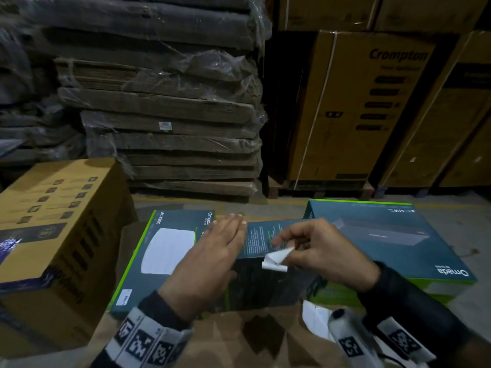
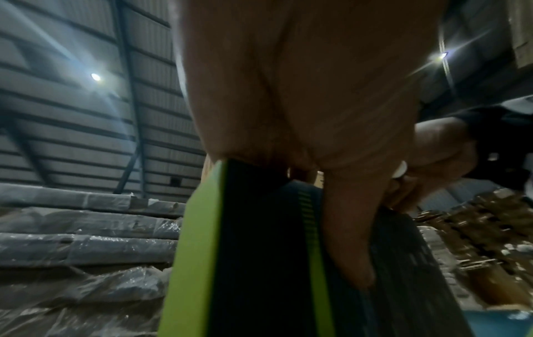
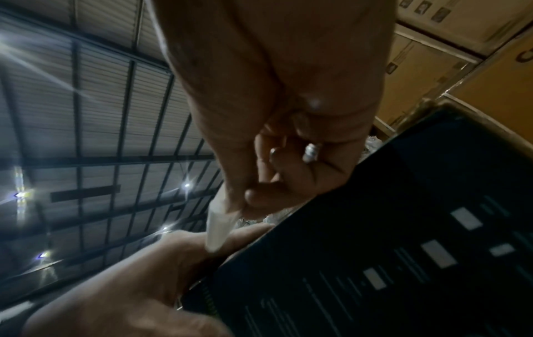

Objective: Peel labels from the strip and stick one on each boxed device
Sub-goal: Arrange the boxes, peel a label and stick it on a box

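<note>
We're in a warehouse here: tall brown cartons (image 1: 372, 107) stand on a pallet (image 1: 276, 189), flat cardboard (image 1: 164, 118) piles up under plastic wrap, and overhead a ribbed metal roof (image 2: 72, 127) runs on steel beams, with bright lamps (image 2: 95, 77) set high. Grey concrete floor (image 1: 457, 235) spreads out below.

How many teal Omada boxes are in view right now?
3: left box lying flat, middle box standing upright against the left hand, right box lying flat, larger. More may be hidden underneath.
</note>
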A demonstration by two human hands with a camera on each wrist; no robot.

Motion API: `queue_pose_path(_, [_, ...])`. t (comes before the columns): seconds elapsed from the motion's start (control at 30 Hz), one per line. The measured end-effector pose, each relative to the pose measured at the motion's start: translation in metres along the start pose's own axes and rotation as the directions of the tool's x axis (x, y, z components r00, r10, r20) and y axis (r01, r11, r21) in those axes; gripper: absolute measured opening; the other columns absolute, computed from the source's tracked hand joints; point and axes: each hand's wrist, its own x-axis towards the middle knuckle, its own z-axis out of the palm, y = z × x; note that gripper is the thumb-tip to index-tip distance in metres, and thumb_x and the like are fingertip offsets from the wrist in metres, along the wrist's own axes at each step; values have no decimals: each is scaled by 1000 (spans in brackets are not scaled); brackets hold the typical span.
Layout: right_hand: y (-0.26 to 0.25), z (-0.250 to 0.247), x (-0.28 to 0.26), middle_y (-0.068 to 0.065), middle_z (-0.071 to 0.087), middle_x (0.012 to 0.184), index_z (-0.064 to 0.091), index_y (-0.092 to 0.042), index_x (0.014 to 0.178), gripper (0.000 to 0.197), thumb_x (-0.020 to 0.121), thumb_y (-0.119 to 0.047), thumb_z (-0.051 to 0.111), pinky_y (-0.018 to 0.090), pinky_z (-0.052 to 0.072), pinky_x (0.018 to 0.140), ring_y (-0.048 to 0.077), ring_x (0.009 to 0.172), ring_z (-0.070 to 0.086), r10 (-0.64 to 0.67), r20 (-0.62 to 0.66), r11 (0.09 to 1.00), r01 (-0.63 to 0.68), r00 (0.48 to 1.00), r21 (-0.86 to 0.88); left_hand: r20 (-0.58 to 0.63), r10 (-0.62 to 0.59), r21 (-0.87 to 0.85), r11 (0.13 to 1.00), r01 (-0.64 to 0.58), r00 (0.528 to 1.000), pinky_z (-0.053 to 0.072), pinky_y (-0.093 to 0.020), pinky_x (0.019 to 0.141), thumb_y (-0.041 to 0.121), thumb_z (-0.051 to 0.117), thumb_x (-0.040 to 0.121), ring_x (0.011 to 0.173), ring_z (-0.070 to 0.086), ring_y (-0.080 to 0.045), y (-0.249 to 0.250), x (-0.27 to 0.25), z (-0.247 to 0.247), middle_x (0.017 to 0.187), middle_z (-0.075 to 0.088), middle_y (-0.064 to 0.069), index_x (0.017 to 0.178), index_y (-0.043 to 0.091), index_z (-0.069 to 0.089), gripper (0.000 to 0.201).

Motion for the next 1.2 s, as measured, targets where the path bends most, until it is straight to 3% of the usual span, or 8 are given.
queue_pose_path(0.1, [-2,-2,6,6,66,62,60,-14,94,32,71,-2,78,27,46,57,10,55,56,40,53,999,-41,998,10,32,12,-240,971,-4,999,-7,-25,118,58,56,78,143,-10,-5,-1,1,0,153,-9,11,150,19,6,97])
queue_pose_path(0.2, [-3,-5,12,3,66,60,54,-13,91,33,71,0,77,25,46,54,12,53,57,57,81,998,-57,995,0,-16,-36,-455,890,25,999,0,-11,113,73,38,68,141,5,5,-3,4,-6,153,14,13,146,25,31,91])
queue_pose_path(0.4, [-9,-6,18,10,71,70,53,-13,97,36,72,-5,78,25,48,55,14,58,63,49,117,998,-44,992,-46,-149,-146,-639,769,17,978,27,-13,108,60,65,69,129,34,12,10,12,-10,127,57,22,114,36,66,51])
queue_pose_path(0.5, [-9,-7,17,13,71,74,54,-14,98,37,72,-7,78,30,52,59,19,62,66,45,121,998,-40,992,-43,-136,-186,-671,740,47,973,29,-10,104,54,68,68,127,35,13,13,14,-9,115,63,25,108,36,69,44])
queue_pose_path(0.67, [-9,-8,17,12,72,77,53,-16,99,37,73,-9,78,42,56,69,27,71,69,36,128,998,-30,991,-50,-40,-173,-654,749,105,984,36,-28,106,52,79,64,129,32,10,13,14,-14,111,62,29,103,39,69,43])
queue_pose_path(0.8, [-9,-7,19,9,71,73,53,-22,97,38,72,-21,80,38,54,62,21,64,66,28,114,998,-22,993,-53,-27,-198,-703,701,122,980,35,-31,106,46,74,73,128,34,11,12,14,-15,94,68,25,94,42,70,22])
queue_pose_path(0.93, [-10,-6,19,5,68,67,52,-26,95,42,67,-33,83,35,48,57,15,58,60,2,107,997,6,994,-79,-27,-214,-690,711,137,976,35,-25,104,36,66,85,128,33,13,15,14,-16,103,67,22,90,34,74,10])
queue_pose_path(1.2, [-10,-3,14,1,65,88,52,-31,105,53,65,-26,85,32,56,62,8,68,63,-11,68,979,25,998,-203,-76,-339,-705,683,190,938,43,-30,97,32,59,91,120,45,10,21,17,-12,97,69,14,67,34,62,24])
